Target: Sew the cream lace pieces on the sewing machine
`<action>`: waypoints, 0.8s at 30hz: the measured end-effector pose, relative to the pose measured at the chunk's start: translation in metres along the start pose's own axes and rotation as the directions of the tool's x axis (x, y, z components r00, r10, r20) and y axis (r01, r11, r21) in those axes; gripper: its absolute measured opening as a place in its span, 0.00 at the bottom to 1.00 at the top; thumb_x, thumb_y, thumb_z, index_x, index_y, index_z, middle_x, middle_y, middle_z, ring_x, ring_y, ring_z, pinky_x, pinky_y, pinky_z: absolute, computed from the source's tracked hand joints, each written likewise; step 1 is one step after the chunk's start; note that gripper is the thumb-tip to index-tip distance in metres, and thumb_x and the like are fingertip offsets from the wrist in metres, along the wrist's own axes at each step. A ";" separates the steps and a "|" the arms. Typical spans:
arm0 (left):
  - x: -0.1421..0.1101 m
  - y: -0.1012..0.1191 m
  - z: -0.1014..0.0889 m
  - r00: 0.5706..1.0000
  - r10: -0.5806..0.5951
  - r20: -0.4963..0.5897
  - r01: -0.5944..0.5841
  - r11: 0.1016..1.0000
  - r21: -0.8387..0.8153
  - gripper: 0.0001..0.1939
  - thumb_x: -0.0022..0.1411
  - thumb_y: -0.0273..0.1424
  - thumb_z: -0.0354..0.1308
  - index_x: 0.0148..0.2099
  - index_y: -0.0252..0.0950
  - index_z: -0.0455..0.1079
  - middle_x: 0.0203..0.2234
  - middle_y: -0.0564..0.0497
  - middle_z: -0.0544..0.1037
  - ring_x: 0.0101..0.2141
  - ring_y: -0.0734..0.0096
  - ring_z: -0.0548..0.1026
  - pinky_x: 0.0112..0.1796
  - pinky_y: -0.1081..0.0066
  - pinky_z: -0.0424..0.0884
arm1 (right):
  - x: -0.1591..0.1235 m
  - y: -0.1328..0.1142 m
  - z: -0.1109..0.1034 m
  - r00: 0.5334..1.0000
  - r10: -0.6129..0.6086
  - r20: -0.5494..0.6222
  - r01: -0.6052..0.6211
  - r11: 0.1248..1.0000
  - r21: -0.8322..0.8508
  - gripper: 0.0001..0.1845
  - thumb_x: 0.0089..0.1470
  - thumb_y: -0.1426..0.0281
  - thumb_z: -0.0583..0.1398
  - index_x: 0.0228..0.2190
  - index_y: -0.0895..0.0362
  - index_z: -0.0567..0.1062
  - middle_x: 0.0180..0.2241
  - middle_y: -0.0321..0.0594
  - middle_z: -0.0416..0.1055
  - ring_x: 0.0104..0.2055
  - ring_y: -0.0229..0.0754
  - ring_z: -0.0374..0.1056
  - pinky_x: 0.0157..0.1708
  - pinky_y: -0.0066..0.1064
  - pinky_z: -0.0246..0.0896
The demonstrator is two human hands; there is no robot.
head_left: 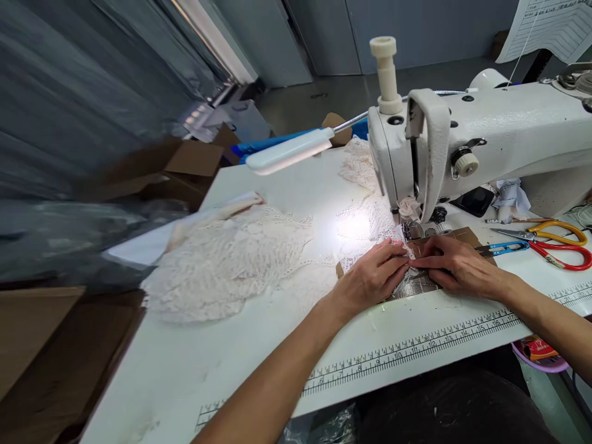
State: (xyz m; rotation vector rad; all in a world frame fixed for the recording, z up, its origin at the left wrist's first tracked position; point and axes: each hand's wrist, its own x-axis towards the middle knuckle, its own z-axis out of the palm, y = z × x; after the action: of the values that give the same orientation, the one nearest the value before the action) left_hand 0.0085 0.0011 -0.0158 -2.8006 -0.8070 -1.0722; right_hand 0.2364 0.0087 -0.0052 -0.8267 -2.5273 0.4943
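A white sewing machine (513, 132) stands at the right of the table. Just in front of its presser foot (411, 231), my left hand (370, 277) presses white lace fabric (351, 250) with its fingers closed together. Close beside it, my right hand (456, 265) pinches the edge of the same lace, the fingertips of both hands nearly meeting. Beneath the hands lies a metal plate (419, 287) with brown card around it. More white lace (231, 265) is heaped to the left. The fingertips cover most of the piece between them.
Yellow-handled scissors (555, 231), red-handled scissors (562, 254) and blue thread snips (504, 248) lie right of my right hand. A lamp (291, 151) hangs over the table. A ruler strip (416, 351) runs along the front edge. Cardboard boxes (41, 345) stand at left.
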 end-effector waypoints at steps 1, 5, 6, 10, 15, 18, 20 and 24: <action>0.000 0.000 0.000 1.000 0.000 -0.002 0.000 1.000 -0.003 0.04 0.68 0.23 0.53 0.42 0.31 0.69 0.37 0.46 0.77 0.41 0.69 0.78 0.48 0.57 0.80 | 0.000 0.001 0.001 1.000 -0.019 -0.006 0.019 0.999 -0.032 0.19 0.61 0.74 0.52 0.46 0.53 0.79 0.40 0.46 0.67 0.39 0.41 0.65 0.39 0.35 0.66; 0.000 0.000 0.000 1.000 -0.008 0.002 0.008 1.000 -0.008 0.05 0.68 0.23 0.52 0.42 0.32 0.69 0.38 0.47 0.77 0.41 0.69 0.78 0.47 0.57 0.80 | 0.001 0.002 0.004 0.998 -0.067 -0.014 0.064 0.988 -0.139 0.18 0.63 0.71 0.51 0.47 0.53 0.78 0.40 0.47 0.66 0.40 0.41 0.63 0.39 0.36 0.67; 0.000 0.000 0.000 1.000 -0.009 0.003 0.009 1.000 -0.005 0.05 0.68 0.24 0.52 0.42 0.32 0.69 0.38 0.47 0.77 0.41 0.69 0.78 0.47 0.58 0.80 | 0.002 0.001 0.004 0.997 -0.072 -0.008 0.069 0.984 -0.161 0.18 0.63 0.71 0.51 0.47 0.53 0.78 0.39 0.47 0.66 0.40 0.42 0.63 0.39 0.36 0.67; 0.001 0.001 0.000 1.000 0.010 -0.020 -0.009 1.000 0.025 0.04 0.67 0.23 0.53 0.42 0.33 0.68 0.36 0.48 0.77 0.41 0.69 0.78 0.46 0.59 0.79 | 0.003 -0.002 0.003 0.996 -0.089 -0.009 0.086 0.976 -0.202 0.17 0.62 0.73 0.52 0.45 0.56 0.79 0.38 0.46 0.65 0.39 0.42 0.63 0.39 0.36 0.67; 0.003 0.002 -0.003 0.999 -0.040 -0.016 0.042 0.986 0.160 0.05 0.66 0.26 0.54 0.44 0.33 0.68 0.37 0.46 0.79 0.36 0.65 0.76 0.35 0.61 0.74 | 0.002 -0.002 0.003 0.996 -0.090 0.007 0.090 0.977 -0.193 0.18 0.61 0.74 0.52 0.47 0.54 0.77 0.39 0.46 0.65 0.40 0.42 0.62 0.39 0.37 0.67; 0.003 0.002 -0.005 0.999 -0.027 0.033 0.019 0.973 0.228 0.08 0.67 0.28 0.53 0.47 0.33 0.69 0.40 0.43 0.79 0.35 0.63 0.75 0.33 0.61 0.71 | 0.001 -0.001 0.004 0.996 -0.086 0.009 0.085 0.975 -0.205 0.18 0.62 0.73 0.51 0.47 0.53 0.77 0.39 0.46 0.64 0.40 0.42 0.62 0.40 0.37 0.67; 0.003 0.002 -0.005 0.999 -0.010 0.054 -0.004 0.968 0.249 0.09 0.67 0.28 0.52 0.47 0.32 0.69 0.41 0.42 0.79 0.34 0.62 0.74 0.33 0.61 0.70 | 0.001 -0.002 0.005 0.995 -0.097 -0.005 0.094 0.973 -0.213 0.18 0.62 0.73 0.51 0.47 0.54 0.77 0.39 0.46 0.64 0.40 0.42 0.62 0.39 0.37 0.67; 0.002 0.002 -0.004 0.997 -0.005 0.072 -0.015 0.962 0.273 0.10 0.68 0.29 0.51 0.47 0.30 0.69 0.41 0.40 0.79 0.35 0.61 0.73 0.33 0.61 0.70 | 0.001 -0.002 0.005 0.994 -0.111 -0.012 0.106 0.969 -0.225 0.17 0.62 0.73 0.51 0.46 0.55 0.77 0.38 0.46 0.65 0.40 0.42 0.63 0.38 0.36 0.67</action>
State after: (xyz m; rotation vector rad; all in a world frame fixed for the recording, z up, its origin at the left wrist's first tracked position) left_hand 0.0082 -0.0004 -0.0113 -2.6182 -0.8789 -0.7927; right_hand 0.2317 0.0070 -0.0082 -0.7615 -2.6205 0.1641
